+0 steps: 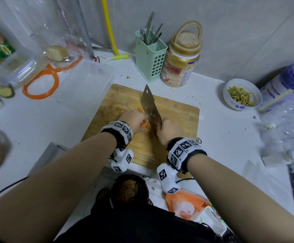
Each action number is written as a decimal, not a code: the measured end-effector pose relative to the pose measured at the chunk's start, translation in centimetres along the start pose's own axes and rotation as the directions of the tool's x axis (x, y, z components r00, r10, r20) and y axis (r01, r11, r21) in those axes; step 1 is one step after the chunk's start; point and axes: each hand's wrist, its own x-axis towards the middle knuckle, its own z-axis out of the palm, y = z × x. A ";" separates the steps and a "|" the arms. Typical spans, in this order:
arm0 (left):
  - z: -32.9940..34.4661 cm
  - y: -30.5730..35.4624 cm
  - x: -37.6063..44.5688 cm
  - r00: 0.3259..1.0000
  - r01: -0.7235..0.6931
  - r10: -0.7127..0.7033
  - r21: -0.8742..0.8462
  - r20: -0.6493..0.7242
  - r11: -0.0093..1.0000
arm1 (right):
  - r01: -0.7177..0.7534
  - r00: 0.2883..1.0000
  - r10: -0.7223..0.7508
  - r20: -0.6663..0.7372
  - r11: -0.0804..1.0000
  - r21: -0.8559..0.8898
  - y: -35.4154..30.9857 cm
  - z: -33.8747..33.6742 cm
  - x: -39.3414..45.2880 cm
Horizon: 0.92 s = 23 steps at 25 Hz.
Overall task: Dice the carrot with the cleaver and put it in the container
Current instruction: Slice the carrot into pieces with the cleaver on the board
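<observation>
On the wooden cutting board [176,120] my left hand [134,121] holds down an orange carrot [144,124]; only its near end shows under my fingers. My right hand [169,131] grips the handle of the cleaver [149,104]. The blade points away from me and stands right beside my left hand's fingers, at the carrot. A clear plastic container [88,85] stands just left of the board, touching its far left corner. Orange bits [113,109] lie blurred on the board's left part.
A green utensil holder [149,57] and a gold-lidded jar [181,58] stand behind the board. A white bowl of greenish shreds [242,94] is at the right, with clear plastic bottles [283,130] nearer. An orange ring [41,85] lies far left.
</observation>
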 end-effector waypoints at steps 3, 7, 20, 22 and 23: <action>0.5 -0.2 0.0 0.999 -0.036 0.036 -0.004 0.026 0.999 | -0.001 1.000 0.001 -0.002 0.999 -0.042 -0.2 0.5 0.1; 0.8 -0.3 -0.3 0.999 -0.047 0.047 -0.001 0.026 0.999 | 0.001 1.000 -0.003 -0.016 0.996 -0.087 -0.2 0.8 0.2; -1.5 1.7 0.6 0.923 -0.382 0.346 0.298 0.167 0.874 | -0.031 0.999 0.033 -0.018 0.997 0.072 0.9 -1.3 0.5; -2.6 1.4 0.7 0.915 -0.402 0.351 0.384 0.199 0.831 | -0.035 0.999 0.036 -0.012 0.996 0.077 0.9 -1.1 0.4; -3.1 1.2 0.8 0.912 -0.409 0.345 0.422 0.222 0.809 | -0.040 0.999 0.041 -0.006 0.996 0.080 0.8 -0.9 0.3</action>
